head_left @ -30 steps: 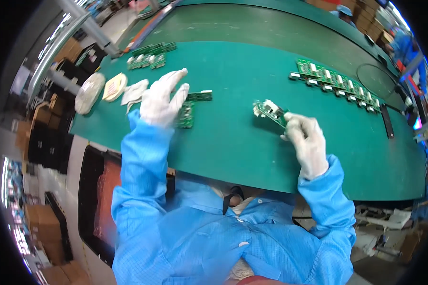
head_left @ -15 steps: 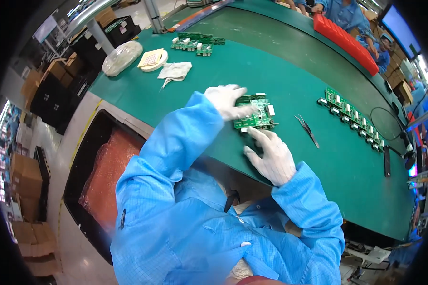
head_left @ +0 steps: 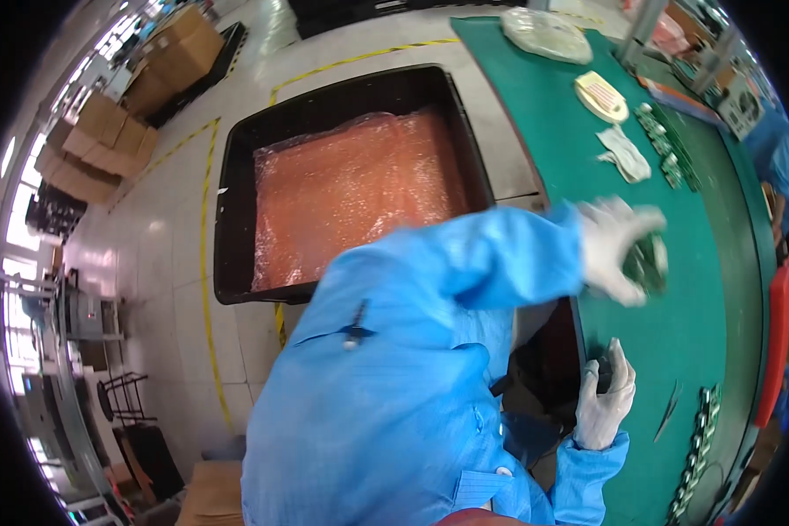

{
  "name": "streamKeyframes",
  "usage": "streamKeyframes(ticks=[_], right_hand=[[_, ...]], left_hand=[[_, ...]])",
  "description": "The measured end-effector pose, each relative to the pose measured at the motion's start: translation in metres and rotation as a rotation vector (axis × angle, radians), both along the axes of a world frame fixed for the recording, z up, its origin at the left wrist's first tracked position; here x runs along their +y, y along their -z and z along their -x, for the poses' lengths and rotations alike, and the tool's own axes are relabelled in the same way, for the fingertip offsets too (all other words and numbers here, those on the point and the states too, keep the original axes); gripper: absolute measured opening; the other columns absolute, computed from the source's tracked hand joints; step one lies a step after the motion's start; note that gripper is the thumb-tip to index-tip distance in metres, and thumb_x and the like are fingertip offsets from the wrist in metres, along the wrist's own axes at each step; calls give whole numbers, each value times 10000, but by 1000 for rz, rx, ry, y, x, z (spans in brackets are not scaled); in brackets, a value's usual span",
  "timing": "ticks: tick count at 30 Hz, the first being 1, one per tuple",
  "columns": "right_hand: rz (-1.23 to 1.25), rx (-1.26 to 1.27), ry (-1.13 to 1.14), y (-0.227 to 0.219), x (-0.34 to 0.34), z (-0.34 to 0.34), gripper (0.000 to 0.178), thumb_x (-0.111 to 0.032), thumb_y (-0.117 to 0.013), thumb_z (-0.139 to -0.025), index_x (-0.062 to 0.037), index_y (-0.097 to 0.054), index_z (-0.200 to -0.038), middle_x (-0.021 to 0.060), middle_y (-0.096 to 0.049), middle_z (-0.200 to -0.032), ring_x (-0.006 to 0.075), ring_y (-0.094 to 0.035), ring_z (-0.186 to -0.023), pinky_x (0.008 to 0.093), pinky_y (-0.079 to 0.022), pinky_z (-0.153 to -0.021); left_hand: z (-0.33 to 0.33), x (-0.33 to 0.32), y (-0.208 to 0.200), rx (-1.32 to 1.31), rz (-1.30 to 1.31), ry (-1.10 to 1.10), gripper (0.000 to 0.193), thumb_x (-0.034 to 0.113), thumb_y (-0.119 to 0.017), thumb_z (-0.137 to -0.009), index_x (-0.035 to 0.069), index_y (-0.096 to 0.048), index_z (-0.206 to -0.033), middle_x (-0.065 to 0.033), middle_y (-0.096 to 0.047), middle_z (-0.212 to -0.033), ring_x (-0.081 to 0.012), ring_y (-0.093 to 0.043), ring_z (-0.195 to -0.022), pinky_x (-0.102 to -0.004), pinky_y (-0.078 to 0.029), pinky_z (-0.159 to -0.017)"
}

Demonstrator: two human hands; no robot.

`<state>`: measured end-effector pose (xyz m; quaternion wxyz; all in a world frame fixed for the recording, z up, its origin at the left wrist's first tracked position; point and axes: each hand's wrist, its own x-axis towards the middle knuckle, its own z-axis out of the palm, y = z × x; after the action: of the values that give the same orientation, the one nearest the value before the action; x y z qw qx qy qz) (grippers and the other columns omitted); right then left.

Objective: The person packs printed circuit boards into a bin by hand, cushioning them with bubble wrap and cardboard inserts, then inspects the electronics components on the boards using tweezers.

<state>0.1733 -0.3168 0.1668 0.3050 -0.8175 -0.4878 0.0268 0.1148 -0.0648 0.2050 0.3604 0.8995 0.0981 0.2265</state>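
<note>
My left hand [head_left: 612, 250], in a white glove, reaches over the green bench mat [head_left: 640, 337]. Its fingers curl around a green circuit board [head_left: 649, 263]; both are smeared by motion. Nearer the bench's front edge is my gloved right hand [head_left: 607, 405], thumb and fingers bent toward each other. A small dark thing [head_left: 603, 375] shows between them, too unclear to name. Metal tweezers [head_left: 669, 412] lie on the mat to the right of that hand. Beyond them runs a row of green circuit boards [head_left: 700, 451].
A black bin [head_left: 223, 232] holding pink bubble wrap [head_left: 351, 197] stands left of the bench. Farther along the mat are a white cloth [head_left: 624, 156], more circuit boards [head_left: 662, 145], a cream round item [head_left: 601, 95] and a clear plastic bag [head_left: 546, 35]. Red trays [head_left: 773, 346] line the right side.
My view has swung left toward the bin. The left hand has lifted the circuit board from in front of me. My right hand is apart from that board now.
</note>
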Motion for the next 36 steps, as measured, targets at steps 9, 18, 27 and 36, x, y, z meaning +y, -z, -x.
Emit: streamKeyframes(ticks=[9,18,27,36], right_hand=[[-6,-130,-91,25,81,-2,453,-19,-665,-818,-36,-552,-1257,181,-571,-1122,310,-596,-990,381,-507,-857],[93,-272,87,29,101,2,426,-162,-634,-894,-73,-533,-1299,143,-537,-1125,256,-584,-1004,356,-501,-821],[113,-292,88,30,101,4,416,-211,-619,-920,-17,-533,-1277,152,-542,-1145,263,-591,-1027,349,-504,-857],[151,-352,138,27,98,15,405,-175,-633,-900,-51,-549,-1276,162,-546,-1147,268,-594,-1006,354,-512,-840]], left_hand=[[384,266,167,518,276,-1725,1130,572,-790,-540,131,-270,-1441,-215,-545,-1225,-361,-581,-1097,-466,-488,-909],[454,335,239,894,419,-2004,1168,697,-729,-611,154,-196,-1497,-124,-424,-1414,-298,-469,-1258,-523,-411,-998],[472,347,305,929,388,-2046,1179,732,-694,-620,106,-207,-1493,-94,-377,-1458,-256,-403,-1320,-457,-389,-1041],[479,345,326,625,-140,-2036,968,666,-714,-644,90,-427,-1367,-94,-473,-1378,-243,-457,-1280,-414,-401,-1032]])
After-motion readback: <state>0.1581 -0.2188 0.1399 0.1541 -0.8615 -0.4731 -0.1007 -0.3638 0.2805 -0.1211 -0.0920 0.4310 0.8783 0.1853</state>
